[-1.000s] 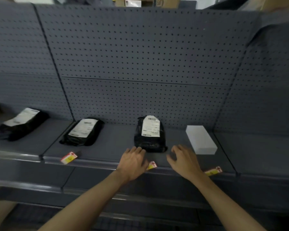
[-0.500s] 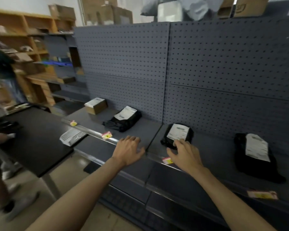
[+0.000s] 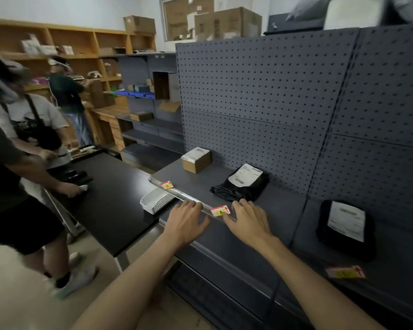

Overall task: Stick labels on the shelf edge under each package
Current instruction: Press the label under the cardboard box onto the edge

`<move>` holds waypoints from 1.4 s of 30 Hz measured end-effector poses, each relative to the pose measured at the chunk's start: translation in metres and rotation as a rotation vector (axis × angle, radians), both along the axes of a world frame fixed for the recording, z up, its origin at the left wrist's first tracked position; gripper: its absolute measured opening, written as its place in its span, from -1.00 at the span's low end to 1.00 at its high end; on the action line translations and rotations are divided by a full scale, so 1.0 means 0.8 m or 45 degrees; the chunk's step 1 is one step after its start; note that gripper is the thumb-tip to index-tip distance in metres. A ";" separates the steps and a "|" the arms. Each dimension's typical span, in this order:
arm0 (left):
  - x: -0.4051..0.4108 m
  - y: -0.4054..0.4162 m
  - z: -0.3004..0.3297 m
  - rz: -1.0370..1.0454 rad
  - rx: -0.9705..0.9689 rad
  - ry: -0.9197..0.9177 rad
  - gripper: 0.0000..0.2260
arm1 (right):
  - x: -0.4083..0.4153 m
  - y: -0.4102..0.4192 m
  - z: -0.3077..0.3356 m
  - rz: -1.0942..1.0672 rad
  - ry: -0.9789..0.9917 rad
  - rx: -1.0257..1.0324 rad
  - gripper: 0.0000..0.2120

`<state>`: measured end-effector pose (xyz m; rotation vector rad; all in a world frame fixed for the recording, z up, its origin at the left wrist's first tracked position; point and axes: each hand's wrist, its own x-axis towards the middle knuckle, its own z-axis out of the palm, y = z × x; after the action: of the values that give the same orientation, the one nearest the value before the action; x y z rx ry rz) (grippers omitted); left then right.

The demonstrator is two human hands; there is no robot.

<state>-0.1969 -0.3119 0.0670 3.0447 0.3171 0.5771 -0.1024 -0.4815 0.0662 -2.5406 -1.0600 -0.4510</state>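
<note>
**A:** Grey pegboard shelving fills the right half of the head view; wooden racks and cardboard boxes sit in the upper left, and other people stand at a black surface on the left edge. What is on the shelf?

**B:** Toward centre frame, a small cardboard box. Right of it, a black package with a white shipping sheet. At the right edge, a second black package. Print on both sheets is too blurred to read.

**A:** And the labels?

**B:** Three red-and-yellow ones on the shelf edge: one label below the box, a middle label below the first black package, and a third label at lower right under the second package. Each carries a dark mark I cannot make out.

**A:** Where are the hands?

**B:** The left hand lies flat, fingers spread, gripping nothing, just left of the middle label. The right hand is likewise spread and empty, just to its right, fingertips past the edge strip.

**A:** So the label lies between them?

**B:** Yes, its long axis running along the strip, up-left to down-right. Both hands are about equally near; the right thumb seems closest. I'd judge the next step is pressing this label flat. A white mesh basket sits on the black surface beside the left hand.
</note>
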 end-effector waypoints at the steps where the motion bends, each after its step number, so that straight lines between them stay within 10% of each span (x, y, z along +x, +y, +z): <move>1: 0.002 0.018 0.000 0.021 0.004 0.004 -0.68 | 0.006 0.017 -0.002 0.007 -0.010 -0.007 -0.67; 19: 0.061 0.280 -0.032 0.362 -0.090 0.122 -0.69 | 0.094 0.269 -0.056 0.252 0.137 -0.025 -0.77; 42: 0.228 0.478 -0.100 -0.656 0.171 0.308 -0.85 | 0.131 0.471 -0.103 -0.134 0.146 -0.231 -0.83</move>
<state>-0.0145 0.0702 -0.0126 3.1278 -0.5121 0.2035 0.0021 -0.1051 -0.0158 -2.7544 -0.9691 -0.2420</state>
